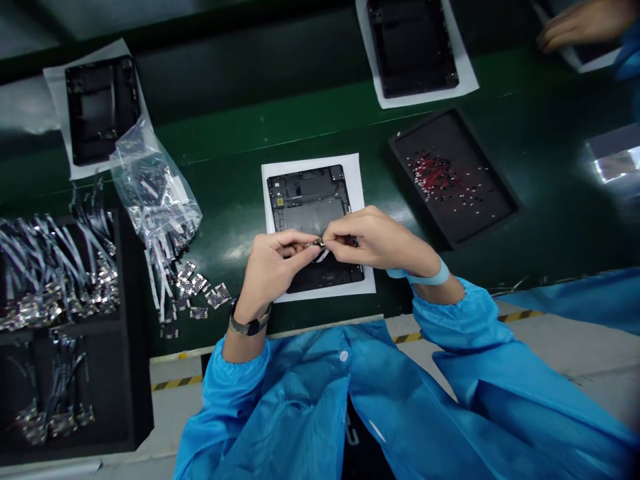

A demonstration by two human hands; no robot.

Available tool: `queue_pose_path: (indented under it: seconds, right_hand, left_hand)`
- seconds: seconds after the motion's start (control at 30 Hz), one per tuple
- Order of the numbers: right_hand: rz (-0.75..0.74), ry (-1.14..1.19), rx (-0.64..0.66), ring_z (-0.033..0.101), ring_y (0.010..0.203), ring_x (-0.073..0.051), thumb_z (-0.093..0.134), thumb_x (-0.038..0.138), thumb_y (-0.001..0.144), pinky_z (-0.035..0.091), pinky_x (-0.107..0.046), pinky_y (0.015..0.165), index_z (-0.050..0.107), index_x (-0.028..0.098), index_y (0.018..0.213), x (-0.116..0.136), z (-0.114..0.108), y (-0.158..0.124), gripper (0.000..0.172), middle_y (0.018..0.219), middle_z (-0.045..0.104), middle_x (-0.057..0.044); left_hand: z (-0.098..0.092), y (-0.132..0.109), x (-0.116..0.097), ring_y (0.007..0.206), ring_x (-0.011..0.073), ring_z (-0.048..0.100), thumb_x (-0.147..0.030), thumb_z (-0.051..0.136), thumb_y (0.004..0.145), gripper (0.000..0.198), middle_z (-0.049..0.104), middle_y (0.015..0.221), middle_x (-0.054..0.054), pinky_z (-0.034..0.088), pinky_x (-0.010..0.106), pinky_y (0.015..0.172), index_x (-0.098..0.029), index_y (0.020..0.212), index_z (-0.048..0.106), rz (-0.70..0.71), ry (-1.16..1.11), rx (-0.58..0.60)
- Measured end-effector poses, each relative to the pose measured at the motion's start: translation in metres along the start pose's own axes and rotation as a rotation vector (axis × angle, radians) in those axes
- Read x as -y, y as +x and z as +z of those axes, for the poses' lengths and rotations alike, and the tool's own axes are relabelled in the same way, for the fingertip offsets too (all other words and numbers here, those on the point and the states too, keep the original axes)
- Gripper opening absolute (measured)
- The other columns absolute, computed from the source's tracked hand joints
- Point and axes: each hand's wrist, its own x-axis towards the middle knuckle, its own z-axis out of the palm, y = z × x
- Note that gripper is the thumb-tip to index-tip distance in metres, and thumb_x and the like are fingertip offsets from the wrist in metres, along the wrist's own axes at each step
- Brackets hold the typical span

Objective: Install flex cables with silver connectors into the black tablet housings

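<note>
Between the fingertips of both hands is a small circuit board (317,244), held above a black tablet housing (310,200). My left hand (280,263) pinches the board from the left between thumb and index finger. From the right, my right hand (367,239) pinches at the board's other side; whether a separate small part sits in those fingers is hidden. A pale strip hangs just under the fingertips. The housing lies on a white sheet (367,267), its lower middle partly covered by my hands.
Left, a plastic bag (155,180) spills ribbon cables and small boards (200,283) onto the green bench. A black divided box (135,373) holds more. On the right, a black tray (480,220) contains red-wired parts. More housings (415,47) lie behind; a co-worker's hand (585,27) is upper right.
</note>
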Motion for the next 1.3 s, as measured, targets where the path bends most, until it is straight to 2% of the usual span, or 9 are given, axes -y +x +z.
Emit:
queue_pose_path:
  seconds: [0.17, 0.7, 0.87, 0.97, 1.1, 1.2, 1.3]
  right_hand:
    - [0.004, -0.03, 0.008, 0.042, 0.054, -0.008, 0.057, 0.014, 0.085, 0.026, -0.025, 0.057, 0.059, 0.017, 0.072, 0.001, 0.0014, 0.0005, 0.014, 0.059, 0.049, 0.004]
    - [-0.001, -0.021, 0.085, 0.041, 0.055, -0.009, 0.055, 0.014, 0.085, 0.025, -0.026, 0.058, 0.057, 0.018, 0.071, -0.0013, -0.0038, -0.0012, 0.015, 0.059, 0.047, 0.004]
    - [-0.007, -0.066, 0.146, 0.038, 0.054, -0.01, 0.054, 0.015, 0.086, 0.024, -0.026, 0.059, 0.055, 0.019, 0.07, -0.0014, -0.0058, -0.0007, 0.017, 0.058, 0.047, 0.004]
    - [0.011, -0.117, 0.159, 0.035, 0.054, -0.01, 0.055, 0.016, 0.085, 0.022, -0.027, 0.058, 0.055, 0.019, 0.069, -0.0007, -0.003, 0.0003, 0.016, 0.057, 0.046, 0.004]
    - [0.059, -0.154, 0.138, 0.036, 0.054, -0.01, 0.055, 0.015, 0.084, 0.02, -0.028, 0.058, 0.054, 0.019, 0.069, 0.0014, 0.0019, 0.0009, 0.016, 0.056, 0.046, 0.003]
    - [0.058, -0.1, 0.116, 0.036, 0.053, -0.01, 0.054, 0.015, 0.086, 0.021, -0.027, 0.058, 0.052, 0.019, 0.069, 0.0025, 0.001, 0.0004, 0.018, 0.056, 0.044, 0.004]
    - [0.038, 0.049, 0.128, 0.038, 0.052, -0.008, 0.054, 0.016, 0.09, 0.025, -0.025, 0.058, 0.056, 0.018, 0.073, 0.0012, -0.0049, -0.0003, 0.017, 0.057, 0.048, 0.005]
  left_hand:
    - [0.0001, -0.0003, 0.0011, 0.058, 0.0091, 0.052, -0.025, 0.083, 0.077, 0.014, 0.065, 0.069, 0.002, 0.038, 0.021, 0.05, -0.017, 0.089, 0.082, -0.004, 0.016, 0.014]
    - [0.0011, -0.0008, 0.0038, 0.058, 0.0104, 0.055, -0.028, 0.083, 0.078, 0.016, 0.067, 0.07, 0.003, 0.041, 0.022, 0.051, -0.017, 0.09, 0.082, -0.035, 0.019, 0.066]
    - [0.003, -0.0002, 0.0005, 0.064, 0.0118, 0.061, -0.022, 0.082, 0.077, 0.025, 0.07, 0.074, 0.004, 0.047, 0.022, 0.058, -0.014, 0.1, 0.077, -0.061, 0.037, 0.095]
    - [0.0048, 0.0004, -0.0013, 0.064, 0.0122, 0.062, -0.019, 0.081, 0.076, 0.033, 0.07, 0.073, 0.002, 0.049, 0.022, 0.058, -0.014, 0.107, 0.072, -0.074, 0.037, 0.087]
    - [0.0065, -0.0001, -0.0017, 0.063, 0.0116, 0.062, -0.018, 0.08, 0.077, 0.03, 0.07, 0.072, 0.001, 0.049, 0.021, 0.057, -0.014, 0.106, 0.071, -0.057, 0.064, 0.032]
    - [0.0062, -0.0007, -0.0023, 0.062, 0.0115, 0.063, -0.017, 0.08, 0.077, 0.029, 0.07, 0.073, 0.002, 0.049, 0.021, 0.056, -0.015, 0.104, 0.071, -0.044, 0.057, 0.02]
    - [0.0049, -0.0007, -0.0039, 0.063, 0.012, 0.065, -0.018, 0.08, 0.077, 0.029, 0.071, 0.073, 0.002, 0.05, 0.021, 0.056, -0.015, 0.104, 0.071, -0.036, 0.012, 0.029]
